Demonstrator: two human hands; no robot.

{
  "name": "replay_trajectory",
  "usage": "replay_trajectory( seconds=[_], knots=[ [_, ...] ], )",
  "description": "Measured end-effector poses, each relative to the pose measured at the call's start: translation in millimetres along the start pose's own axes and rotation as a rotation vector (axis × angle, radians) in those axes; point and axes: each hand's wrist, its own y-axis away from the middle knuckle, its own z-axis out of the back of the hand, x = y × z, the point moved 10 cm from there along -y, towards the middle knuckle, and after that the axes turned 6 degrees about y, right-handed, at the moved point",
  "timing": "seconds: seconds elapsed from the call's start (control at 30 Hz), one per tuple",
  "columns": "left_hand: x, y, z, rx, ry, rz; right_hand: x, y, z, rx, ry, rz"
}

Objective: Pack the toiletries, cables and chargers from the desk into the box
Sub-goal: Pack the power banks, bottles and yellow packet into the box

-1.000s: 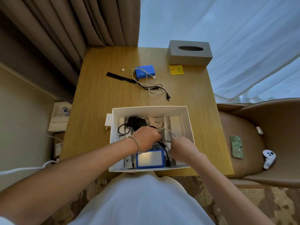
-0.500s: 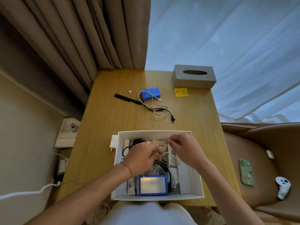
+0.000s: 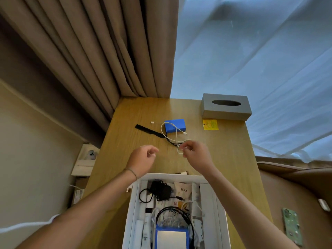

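**Hands leave box, right hand picks up white cable**

Both hands have come out of the box (image 3: 221,212) and reached to mid desk (image 3: 125,141) since half a second ago. Right hand (image 3: 195,155) pinches the white cable (image 3: 177,135), likely lifting it to pack next. Left hand (image 3: 143,159) hovers loosely curled, holding nothing, probably ready to help coil. Black cable (image 3: 170,141) lies tangled with it, beside the blue power bank (image 3: 174,125) and black comb (image 3: 149,131), all unpacked. Box at near edge holds a black charger (image 3: 159,191), cables, tubes, a sachet. Grey tissue box (image 3: 225,106) far right
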Motion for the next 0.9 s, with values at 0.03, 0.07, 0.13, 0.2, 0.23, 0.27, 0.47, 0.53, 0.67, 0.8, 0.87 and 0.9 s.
replay_trajectory(
  seconds=[0.03, 0.07, 0.13, 0.2, 0.23, 0.27, 0.47, 0.53, 0.67, 0.8, 0.87, 0.9],
  knots=[
    [8.4, -1.8, 2.2, -0.005, 0.011, 0.035, 3.8, -11.4, -11.4, 0.026, 0.033, 0.009],
    [16.7, -2.5, 4.8, -0.014, 0.024, 0.066, 8.2, -23.5, -22.9, 0.045, 0.071, 0.021],
    [32.9, -1.8, 10.9, -0.033, 0.036, 0.115, 18.5, -48.0, -44.1, 0.060, 0.161, 0.058],
    [48.1, 0.0, 17.2, -0.049, 0.038, 0.150, 28.0, -72.6, -65.0, 0.064, 0.252, 0.086],
    [56.3, 1.0, 19.7, -0.057, 0.041, 0.170, 32.2, -84.3, -75.8, 0.070, 0.300, 0.095],
    [64.8, 2.4, 21.9, -0.063, 0.044, 0.193, 36.5, -95.7, -87.5, 0.084, 0.357, 0.107],
    [112.6, 9.3, 32.8, -0.072, 0.049, 0.275, 59.2, -145.6, -149.1, 0.151, 0.693, 0.218],
    [126.5, 12.8, 37.2, -0.071, 0.060, 0.299, 61.1, -154.8, -160.8, 0.144, 0.800, 0.236],
    [147.3, 21.5, 43.3, -0.071, 0.064, 0.315, 59.8, -162.9, -174.5, 0.132, 0.990, 0.264],
    [158.2, 26.7, 41.7, -0.034, -0.010, 0.290, 63.5, -165.7, -178.2, 0.116, 1.062, 0.304],
    [163.3, 28.9, 38.4, -0.004, -0.045, 0.289, 66.4, -164.0, -181.5, 0.117, 1.094, 0.341],
    [164.3, 29.8, 35.8, 0.014, -0.065, 0.283, 66.9, -162.6, -182.9, 0.119, 1.101, 0.356]
  ],
)
